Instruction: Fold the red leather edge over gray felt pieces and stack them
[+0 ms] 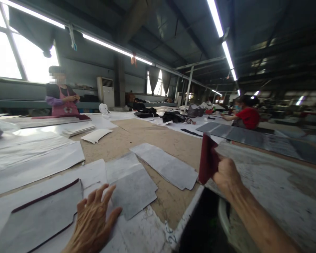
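In my right hand [226, 174] is a folded dark red fabric piece [207, 158], gripped at its side and raised above the table's right edge. My left hand [94, 214] lies with fingers spread over white sheets at the front of the table. Just beyond its fingertips is a grey cut panel [133, 184] with a notched corner. A second grey panel [164, 165] lies farther right on brown paper. To the left of my hand rests another grey panel [42, 218] with a dark red strip along its upper edge.
Brown paper [152, 131] covers the table's middle. White sheets [31, 158] and a small white stack [96, 135] lie left. Black fabric [173, 116] is heaped farther back. A person in a pink apron [64, 100] stands far left; another in red [247, 117] works at right.
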### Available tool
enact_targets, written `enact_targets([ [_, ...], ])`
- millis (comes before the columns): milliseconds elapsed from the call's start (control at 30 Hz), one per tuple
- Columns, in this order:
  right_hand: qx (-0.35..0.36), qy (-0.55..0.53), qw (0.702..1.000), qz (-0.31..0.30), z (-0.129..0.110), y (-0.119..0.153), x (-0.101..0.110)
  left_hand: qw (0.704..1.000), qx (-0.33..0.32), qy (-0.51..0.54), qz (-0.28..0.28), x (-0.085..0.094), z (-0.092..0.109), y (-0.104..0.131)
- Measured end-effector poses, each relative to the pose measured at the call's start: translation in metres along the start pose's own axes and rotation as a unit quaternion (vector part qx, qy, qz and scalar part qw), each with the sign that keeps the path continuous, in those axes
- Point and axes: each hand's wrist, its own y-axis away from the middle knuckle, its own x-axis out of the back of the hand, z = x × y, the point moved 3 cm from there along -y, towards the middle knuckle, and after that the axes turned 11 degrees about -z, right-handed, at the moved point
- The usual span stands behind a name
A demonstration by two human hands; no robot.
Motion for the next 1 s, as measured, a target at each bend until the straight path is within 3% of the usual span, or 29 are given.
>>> enact_targets([
  [100, -0.038, 0.033, 0.999, -0.019, 0.021, 0.043, -0.025, 0.981, 0.017, 0.192, 0.031, 0.016, 0.004, 0.005],
  [167, -0.074, 0.057, 0.994, -0.064, 0.037, 0.080, -0.048, 0.917, 0.106, 0.383, -0.021, 0.024, 0.005, 0.012],
  [233, -0.083, 0.132, 0.977, -0.146, 0.052, 0.120, -0.074, 0.866, 0.176, 0.460, -0.088, 0.034, 0.005, 0.021],
  [300, 0.003, 0.263, 0.925, -0.273, 0.070, 0.163, -0.102, 0.789, 0.241, 0.545, -0.149, 0.045, 0.001, 0.036],
  [367, 0.137, 0.316, 0.860, -0.378, 0.093, 0.208, -0.124, 0.686, 0.300, 0.639, -0.180, 0.056, -0.009, 0.057],
  [400, 0.192, 0.308, 0.837, -0.409, 0.105, 0.229, -0.132, 0.651, 0.321, 0.664, -0.181, 0.061, -0.015, 0.069],
  [433, 0.225, 0.302, 0.816, -0.439, 0.118, 0.248, -0.138, 0.637, 0.339, 0.670, -0.175, 0.067, -0.022, 0.080],
  [500, 0.283, 0.279, 0.785, -0.475, 0.133, 0.273, -0.144, 0.671, 0.353, 0.631, -0.164, 0.076, -0.035, 0.102],
  [567, 0.326, 0.275, 0.751, -0.504, 0.136, 0.279, -0.146, 0.708, 0.356, 0.585, -0.172, 0.082, -0.044, 0.118],
  [667, 0.335, 0.333, 0.687, -0.552, 0.126, 0.259, -0.145, 0.749, 0.365, 0.523, -0.181, 0.087, -0.054, 0.132],
  [733, 0.312, 0.391, 0.654, -0.567, 0.123, 0.242, -0.144, 0.785, 0.370, 0.448, -0.216, 0.091, -0.061, 0.134],
  [800, 0.290, 0.430, 0.635, -0.572, 0.125, 0.235, -0.141, 0.812, 0.363, 0.372, -0.265, 0.097, -0.068, 0.132],
  [867, 0.298, 0.436, 0.627, -0.573, 0.130, 0.240, -0.138, 0.821, 0.353, 0.336, -0.297, 0.105, -0.074, 0.129],
  [933, 0.339, 0.424, 0.627, -0.559, 0.134, 0.251, -0.135, 0.826, 0.342, 0.312, -0.321, 0.115, -0.077, 0.122],
  [1000, 0.383, 0.419, 0.623, -0.539, 0.136, 0.261, -0.132, 0.853, 0.320, 0.223, -0.346, 0.124, -0.076, 0.113],
])
